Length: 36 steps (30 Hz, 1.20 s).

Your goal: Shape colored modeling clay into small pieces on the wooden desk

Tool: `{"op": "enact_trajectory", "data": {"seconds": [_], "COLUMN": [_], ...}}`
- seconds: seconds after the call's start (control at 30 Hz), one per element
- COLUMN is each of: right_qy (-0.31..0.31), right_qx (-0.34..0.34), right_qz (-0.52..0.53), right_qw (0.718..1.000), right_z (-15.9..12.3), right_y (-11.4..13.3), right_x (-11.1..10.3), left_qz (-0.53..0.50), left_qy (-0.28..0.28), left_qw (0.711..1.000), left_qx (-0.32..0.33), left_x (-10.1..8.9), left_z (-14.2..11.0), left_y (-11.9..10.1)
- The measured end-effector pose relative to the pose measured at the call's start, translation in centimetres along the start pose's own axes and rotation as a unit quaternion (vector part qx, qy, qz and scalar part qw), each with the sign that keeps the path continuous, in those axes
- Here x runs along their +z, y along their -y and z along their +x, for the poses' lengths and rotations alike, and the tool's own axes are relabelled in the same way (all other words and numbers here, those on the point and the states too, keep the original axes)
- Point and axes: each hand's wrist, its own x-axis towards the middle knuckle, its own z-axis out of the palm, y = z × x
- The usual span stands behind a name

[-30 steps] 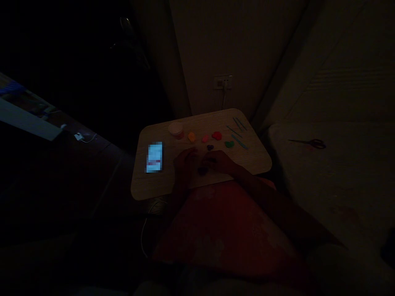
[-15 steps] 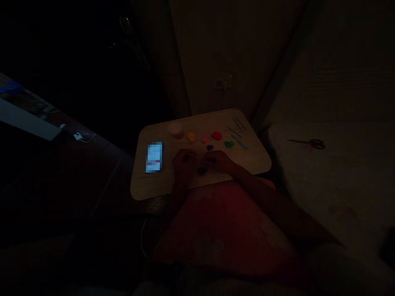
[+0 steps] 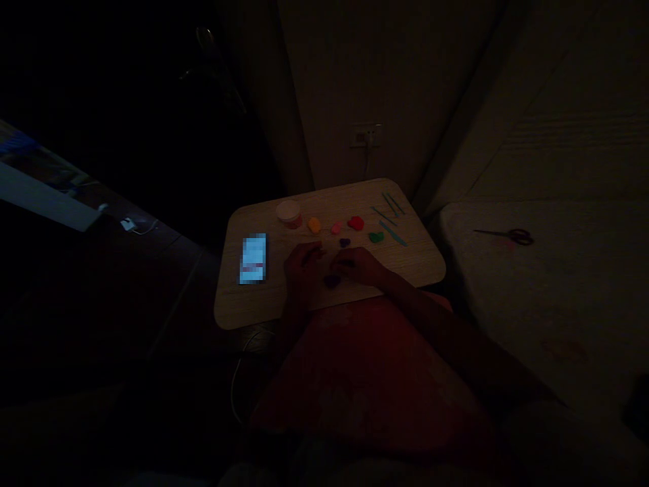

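The scene is very dim. My left hand rests over the small table with its fingers curled; anything inside them is lost in shadow. Just to its right, my right hand is also curled, fingertips turned toward the left hand, and what it pinches is too dark to make out. A dark purple lump of what looks like modelling clay lies between my wrists. Beyond the hands sit a smaller purple lump, an orange lump, a pink lump, a red lump and a green lump.
A lidded tub stands at the back left. A lit phone lies near the left edge. Several thin blue tools, including a wider blue tool, are at the back right. Scissors lie on a pale surface right of the table.
The fingers of my left hand have lifted and straightened slightly. My right hand stays in nearly the same place, and the lumps have not moved.
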Motion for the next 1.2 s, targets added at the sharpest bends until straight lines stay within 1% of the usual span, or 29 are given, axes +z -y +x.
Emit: {"op": "enact_trajectory", "data": {"seconds": [0.13, 0.43, 0.63, 0.73, 0.87, 0.97, 1.03, 1.2], "right_qy": [0.0, -0.008, -0.005, -0.007, -0.003, -0.002, -0.004, -0.006], "right_qx": [0.004, -0.006, 0.003, 0.002, -0.002, -0.002, -0.007, -0.001], "right_qz": [-0.007, -0.002, 0.005, 0.008, 0.007, 0.001, 0.001, 0.003], "right_qw": [1.0, 1.0, 1.0, 1.0, 1.0, 1.0, 1.0, 1.0], "right_z": [0.0, 0.1, 0.0, 0.0, 0.0, 0.0, 0.0, 0.0], "right_y": [0.0, -0.1, -0.1, -0.2, -0.2, -0.1, -0.2, -0.3], "right_x": [0.0, 0.1, 0.1, 0.2, 0.1, 0.1, 0.1, 0.2], "left_qz": [0.002, 0.036, 0.034, 0.018, 0.017, 0.016, 0.011, 0.007], "left_qy": [0.029, 0.013, 0.038, 0.038, 0.033, 0.045, 0.05, 0.037], "left_qw": [0.999, 0.999, 0.997, 0.998, 0.999, 0.999, 0.999, 0.997], "left_qx": [-0.026, -0.033, -0.052, -0.045, -0.012, -0.002, -0.012, -0.072], "left_x": [-0.1, -0.1, -0.3, -0.3, -0.3, -0.3, -0.3, -0.2], "left_z": [-0.2, -0.2, -0.3, -0.3, -0.2, -0.2, -0.3, -0.6], "left_y": [0.3, 0.4, -0.4, -0.6, -0.2, 0.0, 0.0, -0.5]}}
